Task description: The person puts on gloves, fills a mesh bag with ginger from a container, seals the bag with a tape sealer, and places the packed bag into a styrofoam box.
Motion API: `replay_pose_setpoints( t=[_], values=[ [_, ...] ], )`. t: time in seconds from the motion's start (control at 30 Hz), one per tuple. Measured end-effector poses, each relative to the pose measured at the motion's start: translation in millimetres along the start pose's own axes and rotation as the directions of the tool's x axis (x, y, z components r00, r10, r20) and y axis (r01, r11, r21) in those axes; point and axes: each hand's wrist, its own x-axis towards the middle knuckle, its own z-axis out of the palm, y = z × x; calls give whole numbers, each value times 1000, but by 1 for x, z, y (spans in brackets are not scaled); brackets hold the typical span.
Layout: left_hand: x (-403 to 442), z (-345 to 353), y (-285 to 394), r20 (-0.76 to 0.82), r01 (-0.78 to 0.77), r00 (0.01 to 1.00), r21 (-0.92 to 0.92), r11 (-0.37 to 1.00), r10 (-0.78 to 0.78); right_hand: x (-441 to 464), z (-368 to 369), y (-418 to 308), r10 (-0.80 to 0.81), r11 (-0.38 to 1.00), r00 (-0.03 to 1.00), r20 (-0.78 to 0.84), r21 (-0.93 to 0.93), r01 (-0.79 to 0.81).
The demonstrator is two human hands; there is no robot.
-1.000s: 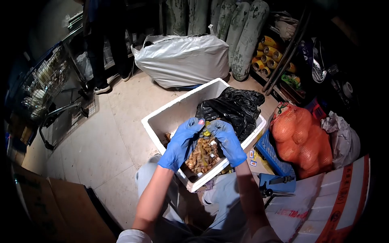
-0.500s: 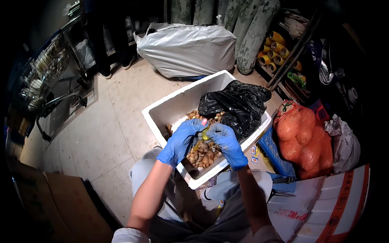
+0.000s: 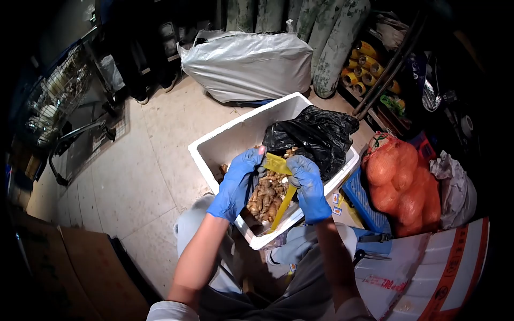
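Strip [image 3: 276, 163] — being pinched by left hand [image 3: 238, 181] and right hand [image 3: 310, 188], stretching between both — trailing from the right over ginger [image 3: 262, 199] in box [image 3: 241, 140].

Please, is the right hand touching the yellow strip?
Touching. The head view shows it: the right hand grips the yellow strip, and one length hangs down from this grip.

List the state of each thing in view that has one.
Left hand: gloved, one fingertip bare, pinching
Right hand: gloved, pinching
Yellow strip: held between both hands
White box: open, partly filled
Knobbly roots: loose, piled
Black bag: crumpled
Orange net sack: full
White sack: bulging
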Motion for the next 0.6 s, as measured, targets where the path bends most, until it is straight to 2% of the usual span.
replay_pose_setpoints(
  t=[0.07, 0.1, 0.2, 0.23, 0.27, 0.33, 0.37, 0.5, 0.6],
  values=[
    [1, 0, 0, 24, 23, 1000, -201, 979, -18, 4, -8, 2, -46, 998, 997, -56, -45, 43],
    [3, 3, -2, 29, 28, 999, -203, 979, -23, 6, -10, 5, -60, 994, 994, -88, -99, 51],
    [7, 8, -9, 29, 0, 1000, 182, 983, -5, 6, -12, 8, -67, 996, 992, -111, -72, 59],
    [6, 8, -10, 108, -5, 994, 99, 995, -6, 7, -14, 8, -53, 996, 993, -109, -75, 45],
    [7, 9, -13, 110, -1, 994, 102, 995, -10, 10, -16, 9, -53, 996, 992, -114, -73, 45],
    [11, 13, -18, 63, -43, 998, 248, 968, 28, 13, -15, 11, -217, 964, 972, -87, -179, 199],
    [11, 15, -18, 36, -28, 999, 248, 968, 20, 13, -13, 11, -193, 952, 977, -94, -260, 163],
    [15, 14, -21, 39, -25, 999, 320, 947, 14, 7, -9, 4, -102, 967, 995, 3, -234, 100],
    [13, 22, -22, 73, 1, 997, 383, 924, -31, 12, -14, 10, -239, 970, 946, -218, -96, 222]
  ],
)
